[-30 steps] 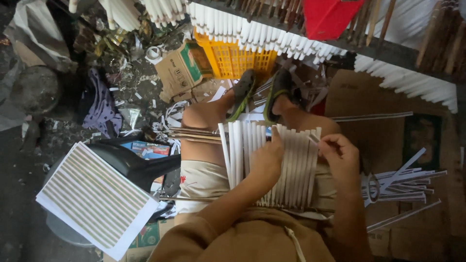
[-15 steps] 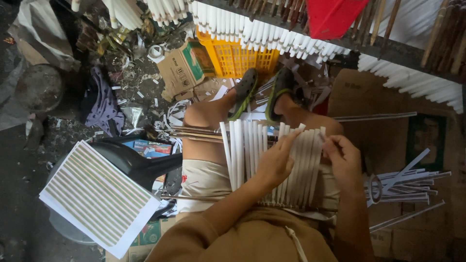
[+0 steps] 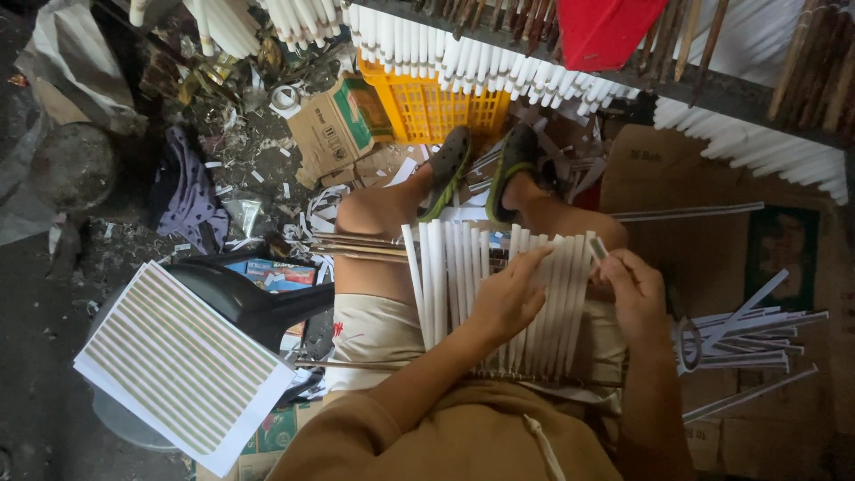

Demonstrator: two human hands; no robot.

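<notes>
Two bare hands worked over a row of white paper sticks (image 3: 463, 294) laid side by side across the person's lap, between the knees and the waist. The left hand (image 3: 509, 298) lay flat on the row, fingers spread and loosely curled, pressing the sticks down rather than gripping any. The right hand (image 3: 634, 294) was pinched shut on a single white stick (image 3: 595, 249) at the row's right edge, thumb and fingertips closed around its upper end. A loose heap of white sticks (image 3: 757, 343) lay on cardboard just right of the lap. To the left, a striped paper sheet (image 3: 183, 365) rested on a black stool (image 3: 245, 298). A yellow crate (image 3: 427, 111) stood beyond the sandalled feet.
</notes>
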